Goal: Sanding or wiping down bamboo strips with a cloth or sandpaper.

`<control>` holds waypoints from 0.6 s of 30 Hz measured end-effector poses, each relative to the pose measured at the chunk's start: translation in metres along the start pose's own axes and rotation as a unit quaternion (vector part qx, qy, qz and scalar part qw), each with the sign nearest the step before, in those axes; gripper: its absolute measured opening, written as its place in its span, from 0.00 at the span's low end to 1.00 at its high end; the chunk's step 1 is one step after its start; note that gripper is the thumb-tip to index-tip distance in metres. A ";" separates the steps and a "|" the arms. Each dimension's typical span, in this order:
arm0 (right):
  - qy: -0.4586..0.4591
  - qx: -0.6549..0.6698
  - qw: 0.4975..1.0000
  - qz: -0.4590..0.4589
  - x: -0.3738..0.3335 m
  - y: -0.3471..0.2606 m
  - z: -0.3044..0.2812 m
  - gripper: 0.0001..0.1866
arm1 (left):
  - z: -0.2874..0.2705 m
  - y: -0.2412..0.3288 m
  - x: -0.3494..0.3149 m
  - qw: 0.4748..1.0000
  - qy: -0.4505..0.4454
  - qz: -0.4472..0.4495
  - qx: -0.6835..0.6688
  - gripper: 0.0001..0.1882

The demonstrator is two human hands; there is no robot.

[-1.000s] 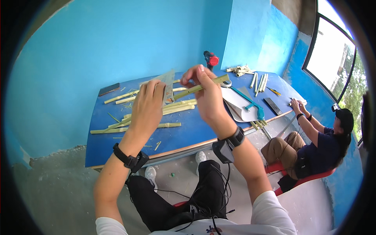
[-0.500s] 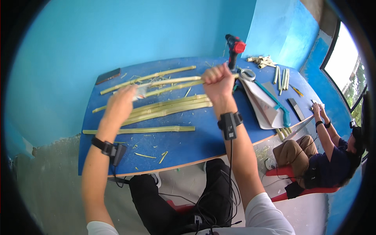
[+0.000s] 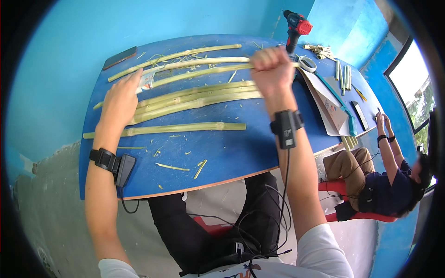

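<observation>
My left hand [image 3: 119, 99] presses a small white printed sheet [image 3: 147, 82], perhaps sandpaper, around a slim pale-green bamboo stick [image 3: 199, 73]. Its fingers are closed over the sheet; the sheet's underside is hidden. My right hand [image 3: 272, 72] is in a fist around the stick near its right end, which pokes out beyond the fist. Just behind lies a paler bamboo stick [image 3: 204, 61], and farther back another bamboo stick [image 3: 185, 52]. In front are several thicker bamboo sticks [image 3: 194, 99] side by side, with a single bamboo stick [image 3: 185, 129] nearer me.
Shavings [image 3: 172, 167] litter the blue table [image 3: 222, 162]. A dark flat block [image 3: 120, 58] lies far left. A red-and-black drill [image 3: 296, 30], tape roll [image 3: 307, 64], teal-handled saw [image 3: 340, 104] and short sticks [image 3: 345, 76] are at right. A co-worker [image 3: 389, 180] sits far right.
My left hand and the white sheet have slid left along the stick, away from my right fist. The fist keeps its hold. The whole view has shifted, with the table now higher in the picture.
</observation>
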State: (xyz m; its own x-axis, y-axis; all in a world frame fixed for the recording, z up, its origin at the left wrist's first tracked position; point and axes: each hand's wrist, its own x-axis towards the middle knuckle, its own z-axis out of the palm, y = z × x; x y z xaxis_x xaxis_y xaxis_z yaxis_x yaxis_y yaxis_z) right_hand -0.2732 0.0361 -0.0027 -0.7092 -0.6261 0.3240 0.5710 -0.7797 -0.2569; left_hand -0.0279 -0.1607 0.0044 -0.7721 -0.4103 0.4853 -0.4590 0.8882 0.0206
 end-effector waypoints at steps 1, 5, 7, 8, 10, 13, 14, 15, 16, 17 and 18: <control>-0.055 0.041 0.998 0.004 0.005 -0.020 -0.007 0.22 | -0.002 -0.006 0.004 1.000 -0.008 -0.004 -0.007 0.27; -0.084 0.076 0.993 0.016 0.002 -0.025 -0.009 0.22 | -0.001 -0.005 0.003 0.999 -0.028 0.010 -0.013 0.27; -0.090 0.056 0.994 0.032 -0.001 -0.007 0.000 0.21 | -0.004 0.009 0.003 0.998 -0.014 0.041 -0.037 0.28; -0.100 0.085 0.989 0.067 -0.002 0.002 0.000 0.21 | -0.007 0.008 0.002 0.999 -0.012 0.036 -0.037 0.28; -0.068 0.069 0.993 0.068 -0.005 0.012 0.004 0.21 | -0.010 0.006 0.001 0.999 -0.009 0.025 -0.039 0.28; -0.037 0.010 0.999 0.037 -0.005 0.004 0.005 0.21 | -0.017 -0.004 -0.006 0.996 -0.079 -0.027 0.005 0.27; -0.080 0.043 0.996 0.016 -0.002 -0.020 -0.001 0.21 | -0.012 -0.011 0.000 0.999 -0.039 0.001 -0.006 0.27; -0.125 0.087 0.988 0.033 0.001 -0.032 -0.007 0.21 | -0.014 -0.027 -0.002 1.000 -0.010 0.019 -0.003 0.28; -0.169 0.130 0.976 0.049 0.004 -0.039 -0.015 0.21 | -0.015 -0.038 -0.003 0.999 0.019 0.038 -0.001 0.28; -0.137 0.139 0.980 0.048 0.001 -0.037 -0.015 0.21 | -0.013 -0.031 -0.001 0.999 0.002 0.009 -0.051 0.28; -0.123 0.120 0.984 0.049 0.000 -0.033 -0.014 0.21 | -0.012 -0.021 0.000 0.999 -0.004 0.015 -0.048 0.28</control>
State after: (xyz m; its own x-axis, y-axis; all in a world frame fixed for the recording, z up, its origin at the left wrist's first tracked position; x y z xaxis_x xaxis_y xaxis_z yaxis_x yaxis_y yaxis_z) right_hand -0.2977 0.0618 -0.0067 -0.5407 -0.6559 0.5267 0.7343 -0.6734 -0.0849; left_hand -0.0129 -0.1767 0.0139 -0.7884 -0.3849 0.4799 -0.3917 0.9156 0.0909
